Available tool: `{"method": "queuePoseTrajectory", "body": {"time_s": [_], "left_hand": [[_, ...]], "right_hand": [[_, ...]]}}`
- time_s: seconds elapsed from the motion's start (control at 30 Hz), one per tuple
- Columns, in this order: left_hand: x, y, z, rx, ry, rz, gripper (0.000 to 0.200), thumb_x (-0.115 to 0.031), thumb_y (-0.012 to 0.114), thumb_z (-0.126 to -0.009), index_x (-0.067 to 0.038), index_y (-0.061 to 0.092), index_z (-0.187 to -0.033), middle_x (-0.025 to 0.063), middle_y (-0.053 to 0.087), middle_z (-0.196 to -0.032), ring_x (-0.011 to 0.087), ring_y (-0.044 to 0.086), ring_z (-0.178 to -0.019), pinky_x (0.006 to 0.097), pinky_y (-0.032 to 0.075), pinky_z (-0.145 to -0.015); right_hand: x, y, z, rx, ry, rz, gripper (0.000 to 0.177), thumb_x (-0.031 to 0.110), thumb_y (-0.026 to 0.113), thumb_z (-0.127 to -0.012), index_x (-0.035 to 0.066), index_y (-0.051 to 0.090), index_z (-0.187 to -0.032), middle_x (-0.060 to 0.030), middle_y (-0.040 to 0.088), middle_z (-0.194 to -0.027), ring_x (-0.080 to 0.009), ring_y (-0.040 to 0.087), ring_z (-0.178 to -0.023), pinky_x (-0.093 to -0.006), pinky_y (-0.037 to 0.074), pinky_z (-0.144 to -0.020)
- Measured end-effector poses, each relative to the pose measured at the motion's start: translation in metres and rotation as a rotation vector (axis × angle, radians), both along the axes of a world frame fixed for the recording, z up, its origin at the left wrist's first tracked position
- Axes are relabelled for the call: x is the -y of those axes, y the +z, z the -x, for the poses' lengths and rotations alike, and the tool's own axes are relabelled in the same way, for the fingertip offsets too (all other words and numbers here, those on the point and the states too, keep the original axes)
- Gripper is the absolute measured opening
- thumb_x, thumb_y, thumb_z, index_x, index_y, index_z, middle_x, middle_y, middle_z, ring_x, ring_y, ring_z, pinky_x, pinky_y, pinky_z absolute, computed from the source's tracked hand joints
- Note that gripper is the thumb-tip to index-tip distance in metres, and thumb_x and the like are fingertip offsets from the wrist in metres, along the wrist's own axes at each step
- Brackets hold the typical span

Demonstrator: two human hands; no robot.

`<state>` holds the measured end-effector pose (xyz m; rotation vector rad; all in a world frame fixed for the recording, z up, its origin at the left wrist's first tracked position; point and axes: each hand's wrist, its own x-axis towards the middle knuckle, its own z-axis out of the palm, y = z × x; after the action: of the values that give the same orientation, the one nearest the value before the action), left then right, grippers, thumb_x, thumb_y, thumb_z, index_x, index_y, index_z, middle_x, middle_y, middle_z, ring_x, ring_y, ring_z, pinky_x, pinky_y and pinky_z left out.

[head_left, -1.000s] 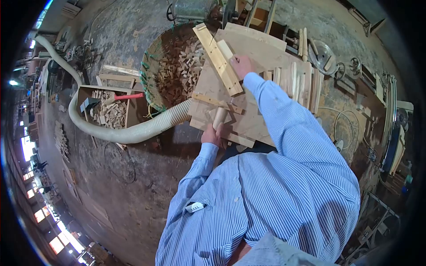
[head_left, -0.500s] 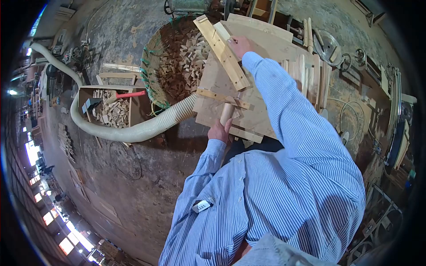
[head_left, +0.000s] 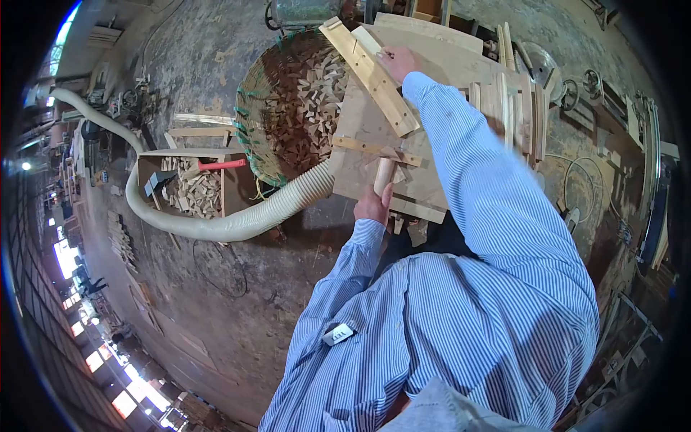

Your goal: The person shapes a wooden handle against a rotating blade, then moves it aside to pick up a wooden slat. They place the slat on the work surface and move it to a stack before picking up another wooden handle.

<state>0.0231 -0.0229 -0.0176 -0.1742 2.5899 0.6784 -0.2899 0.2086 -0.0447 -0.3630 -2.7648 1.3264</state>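
On my feed the plywood tabletop (head_left: 374, 122) fills the middle, with a big woven basket (head_left: 253, 108) of wood offcuts right beside its left edge and a ribbed dust hose (head_left: 237, 219) curling in below. A long batten (head_left: 374, 75) lies slanted across the far side, and the right hand (head_left: 397, 61) is closed on a short pale strip (head_left: 365, 37) lying against it. Nearer in, the left hand (head_left: 373, 205) is wrapped round the near end of a short wooden block (head_left: 384, 175) on the tabletop.

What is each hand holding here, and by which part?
Left hand grips the short wooden block by its near end. Right hand rests at the far end of the long batten; grip cannot be told.
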Motion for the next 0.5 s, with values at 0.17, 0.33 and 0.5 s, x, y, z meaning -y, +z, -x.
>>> {"method": "queuePoseTrajectory", "body": {"time_s": [0.17, 0.33, 0.5], "left_hand": [[-0.017, -0.003, 0.024, -0.025, -0.015, 0.039, 0.063, -0.063, 0.053, -0.098, -0.001, 0.057, -0.104, 0.029, 0.07, -0.086, 0.0493, 0.068, -0.085, 0.0561, 0.053, -0.076], [-0.038, -0.006, 0.055, -0.039, -0.032, 0.062, 0.064, -0.065, 0.051, -0.098, -0.001, 0.059, -0.102, 0.0299, 0.07, -0.091, 0.0497, 0.068, -0.087, 0.0568, 0.053, -0.077], [-0.053, -0.005, 0.075, -0.084, -0.04, 0.07, 0.065, -0.063, 0.05, -0.099, 0.001, 0.059, -0.106, 0.0309, 0.069, -0.088, 0.0508, 0.067, -0.086, 0.0573, 0.053, -0.076]], "right_hand": [[-0.017, 0.004, 0.026, 0.049, 0.014, 0.047, 0.035, 0.041, 0.068, -0.094, 0.015, 0.077, -0.115, -0.0188, 0.071, -0.116, -0.0385, 0.067, -0.106, -0.0463, 0.051, -0.095], [-0.037, -0.008, 0.061, 0.043, -0.024, 0.03, 0.034, 0.039, 0.066, -0.096, 0.016, 0.075, -0.12, -0.0167, 0.071, -0.119, -0.0372, 0.067, -0.109, -0.0473, 0.052, -0.097], [-0.052, 0.008, 0.073, 0.068, -0.013, 0.01, 0.035, 0.038, 0.066, -0.097, 0.014, 0.074, -0.121, -0.0175, 0.071, -0.118, -0.0378, 0.067, -0.109, -0.0485, 0.051, -0.097]]}}
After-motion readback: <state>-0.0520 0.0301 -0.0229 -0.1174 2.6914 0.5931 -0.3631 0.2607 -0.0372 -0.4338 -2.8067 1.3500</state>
